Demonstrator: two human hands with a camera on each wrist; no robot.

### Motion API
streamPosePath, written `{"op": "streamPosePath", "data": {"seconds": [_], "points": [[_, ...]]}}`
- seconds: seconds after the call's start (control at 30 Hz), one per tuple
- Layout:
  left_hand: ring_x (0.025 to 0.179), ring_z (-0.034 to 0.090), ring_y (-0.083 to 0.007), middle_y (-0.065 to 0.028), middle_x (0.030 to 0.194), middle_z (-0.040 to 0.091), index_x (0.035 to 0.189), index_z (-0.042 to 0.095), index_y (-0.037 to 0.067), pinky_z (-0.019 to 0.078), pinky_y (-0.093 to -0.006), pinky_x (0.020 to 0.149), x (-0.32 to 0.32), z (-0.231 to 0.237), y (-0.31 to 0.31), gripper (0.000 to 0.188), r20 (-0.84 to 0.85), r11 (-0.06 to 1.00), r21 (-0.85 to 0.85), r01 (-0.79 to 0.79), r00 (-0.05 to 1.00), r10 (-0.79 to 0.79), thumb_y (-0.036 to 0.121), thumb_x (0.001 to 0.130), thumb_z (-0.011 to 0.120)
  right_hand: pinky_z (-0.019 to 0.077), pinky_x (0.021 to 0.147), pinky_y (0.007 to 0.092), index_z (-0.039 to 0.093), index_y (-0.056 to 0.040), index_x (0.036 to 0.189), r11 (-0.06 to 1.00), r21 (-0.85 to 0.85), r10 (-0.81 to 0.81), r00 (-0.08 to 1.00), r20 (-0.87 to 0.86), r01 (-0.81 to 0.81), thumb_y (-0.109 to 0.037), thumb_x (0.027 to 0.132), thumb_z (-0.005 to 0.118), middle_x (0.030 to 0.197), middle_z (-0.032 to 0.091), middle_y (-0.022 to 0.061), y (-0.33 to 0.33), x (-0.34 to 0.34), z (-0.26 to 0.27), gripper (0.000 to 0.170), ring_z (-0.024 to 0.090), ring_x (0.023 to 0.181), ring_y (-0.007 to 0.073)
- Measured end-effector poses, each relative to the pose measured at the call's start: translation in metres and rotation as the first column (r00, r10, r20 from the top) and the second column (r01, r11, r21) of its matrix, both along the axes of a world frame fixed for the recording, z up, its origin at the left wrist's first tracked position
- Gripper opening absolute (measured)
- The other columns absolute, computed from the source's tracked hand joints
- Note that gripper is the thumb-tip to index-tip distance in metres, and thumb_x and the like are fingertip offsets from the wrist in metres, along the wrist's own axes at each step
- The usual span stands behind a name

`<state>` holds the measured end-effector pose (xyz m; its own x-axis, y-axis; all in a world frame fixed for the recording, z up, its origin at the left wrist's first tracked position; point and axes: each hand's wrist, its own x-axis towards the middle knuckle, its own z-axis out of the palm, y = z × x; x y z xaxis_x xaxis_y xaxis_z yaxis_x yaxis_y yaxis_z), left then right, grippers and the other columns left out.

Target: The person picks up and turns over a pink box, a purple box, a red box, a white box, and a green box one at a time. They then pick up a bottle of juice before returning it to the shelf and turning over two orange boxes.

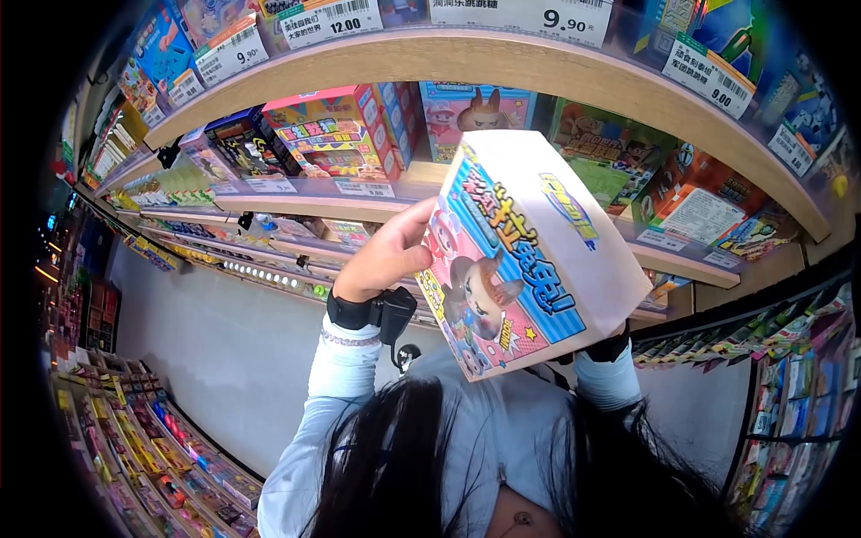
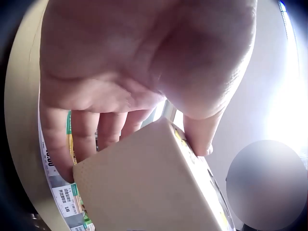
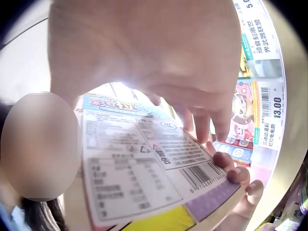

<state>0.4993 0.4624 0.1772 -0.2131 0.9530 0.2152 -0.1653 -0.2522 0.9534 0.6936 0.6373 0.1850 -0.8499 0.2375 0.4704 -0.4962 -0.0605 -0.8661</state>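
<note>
A cardboard box (image 1: 587, 233) with a cartoon rabbit-eared figure on its front is held up tilted before the shelf. My left hand (image 1: 381, 260) grips its left side, the thumb on the printed front and the fingers behind. In the left wrist view, a plain pale side of the box (image 2: 139, 185) sits between thumb and fingers. My right hand (image 3: 149, 53) spans the box in the right wrist view, its fingers at the far edge. A label with small print and a barcode covers that face. In the head view the box hides the right hand.
A curved wooden shelf (image 1: 502, 49) with price tags runs just above the box. Behind it, a lower shelf holds a red toy box (image 1: 332, 134) and other boxes. Racks of packets (image 1: 789, 394) stand at the right, more goods at the lower left. Grey floor (image 1: 215, 332) lies below.
</note>
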Motion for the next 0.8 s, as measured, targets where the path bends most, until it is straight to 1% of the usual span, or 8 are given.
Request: {"op": "streamPosePath", "data": {"seconds": [0.1,0.2,0.27,0.43,0.53,0.67,0.7,0.8], "points": [[0.119,0.052,-0.0173,-0.0086,0.135,0.050,0.141,0.033,-0.002,0.0402,-0.0323,0.101,0.001,-0.003,-0.014,0.094,0.077,0.961,0.096,-0.258,0.965,0.251,0.039,0.073,0.084,0.0260,0.112,0.0413,0.023,0.0019,0.146,0.995,-0.048,-0.083,0.996,0.010,0.084,-0.029,0.072,0.079,0.146,0.037,0.0180,-0.004,0.001,0.006,0.098,0.036,0.136,0.0279],[0.120,0.051,-0.0218,-0.0112,0.132,0.052,0.139,0.035,-0.001,0.0402,-0.0354,0.102,0.006,-0.001,-0.022,0.091,0.059,0.843,0.189,-0.503,0.863,0.501,0.033,0.072,0.085,0.0279,0.112,0.0429,0.031,0.0017,0.143,0.980,0.032,-0.190,0.969,-0.160,0.198,-0.030,0.081,0.072,0.146,0.036,0.0205,-0.001,-0.002,0.002,0.081,0.038,0.136,0.0317],[0.123,0.049,-0.0244,-0.0111,0.134,0.051,0.139,0.036,-0.002,0.0368,-0.0400,0.105,0.006,-0.003,-0.025,0.086,0.062,0.779,0.258,-0.571,0.815,0.577,0.034,0.076,0.082,0.0290,0.112,0.0425,0.035,0.0021,0.141,0.965,0.091,-0.226,0.956,-0.186,0.246,-0.030,0.083,0.069,0.145,0.038,0.0210,-0.004,-0.004,0.001,0.074,0.038,0.135,0.0320],[0.123,0.047,-0.0231,-0.0134,0.134,0.049,0.137,0.035,0.002,0.0329,-0.0408,0.107,0.002,-0.009,-0.013,0.056,-0.053,0.736,0.449,-0.508,0.807,0.589,0.018,0.093,0.065,0.0311,0.110,0.0393,0.039,0.0052,0.140,0.870,0.359,-0.291,0.939,-0.182,0.339,-0.026,0.087,0.065,0.144,0.042,0.0220,-0.011,-0.011,0.004,0.067,0.042,0.134,0.0328],[0.124,0.045,-0.0221,-0.0146,0.136,0.047,0.138,0.032,0.000,0.0312,-0.0375,0.106,-0.001,-0.010,0.003,0.045,-0.346,0.672,0.464,-0.577,0.580,0.737,0.014,0.100,0.051,0.0309,0.110,0.0399,0.041,0.0053,0.139,0.842,0.382,-0.336,0.924,-0.183,0.381,-0.026,0.088,0.064,0.145,0.042,0.0232,-0.007,-0.020,0.005,0.064,0.041,0.134,0.0339],[0.107,0.056,-0.0198,-0.0165,0.119,0.060,0.125,0.048,-0.004,0.0417,-0.0321,0.094,-0.006,-0.008,0.013,0.030,-0.585,0.544,0.519,-0.659,0.189,0.788,0.011,0.100,0.050,0.0307,0.110,0.0393,0.041,0.0055,0.140,0.804,0.435,-0.378,0.913,-0.152,0.405,-0.025,0.089,0.064,0.145,0.040,0.0238,-0.004,-0.021,0.005,0.064,0.039,0.136,0.0338],[0.098,0.059,-0.0208,-0.0166,0.109,0.063,0.117,0.055,-0.004,0.0450,-0.0317,0.087,-0.002,-0.004,0.017,0.023,-0.569,0.515,0.553,-0.655,0.155,0.807,0.008,0.098,0.052,0.0306,0.110,0.0391,0.040,0.0057,0.140,0.797,0.445,-0.385,0.911,-0.146,0.408,-0.025,0.088,0.065,0.146,0.040,0.0240,-0.003,-0.021,0.004,0.065,0.039,0.136,0.0339],[0.095,0.060,-0.0225,-0.0164,0.106,0.063,0.113,0.056,-0.004,0.0460,-0.0318,0.083,-0.005,-0.007,0.022,0.020,-0.592,0.472,0.609,-0.638,0.030,0.805,0.005,0.096,0.053,0.0302,0.110,0.0389,0.040,0.0061,0.140,0.784,0.466,-0.399,0.908,-0.126,0.410,-0.024,0.087,0.066,0.146,0.039,0.0247,-0.003,-0.021,0.001,0.066,0.038,0.137,0.0342]]}}
